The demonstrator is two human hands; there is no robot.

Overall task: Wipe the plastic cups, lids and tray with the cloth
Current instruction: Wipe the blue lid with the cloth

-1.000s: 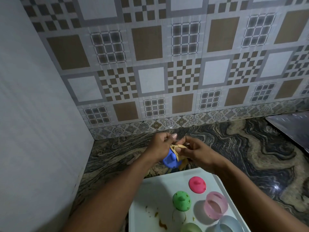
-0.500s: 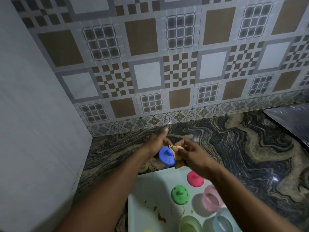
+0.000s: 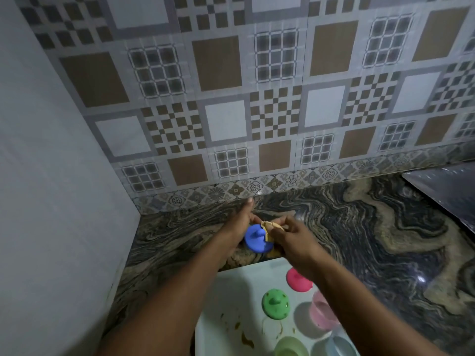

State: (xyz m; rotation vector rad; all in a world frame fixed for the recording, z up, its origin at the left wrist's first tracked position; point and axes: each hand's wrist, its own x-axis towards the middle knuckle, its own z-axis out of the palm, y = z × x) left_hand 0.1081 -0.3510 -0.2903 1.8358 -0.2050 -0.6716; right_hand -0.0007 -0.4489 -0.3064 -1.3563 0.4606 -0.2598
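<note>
My left hand (image 3: 240, 223) holds a blue lid (image 3: 255, 238) by its edge above the counter, its knobbed top facing me. My right hand (image 3: 290, 235) pinches a small tan cloth (image 3: 270, 228) against the lid's knob. Below them lies a white tray (image 3: 231, 291) with brown stains. On it sit a pink lid (image 3: 298, 281), a green lid (image 3: 275, 303), a pink cup (image 3: 321, 313), a green cup (image 3: 290, 346) and a pale blue cup (image 3: 336, 346), the last two cut off by the bottom edge.
The tray rests on a dark marbled stone counter (image 3: 385, 240). A patterned tile wall (image 3: 257, 98) rises behind it and a plain white wall (image 3: 51, 201) closes the left side. A shiny metal surface (image 3: 447, 186) sits at the far right.
The blue lid has been turned so its knobbed top faces me, and the cloth has moved onto the knob. The view has tilted down, showing more of the tray.
</note>
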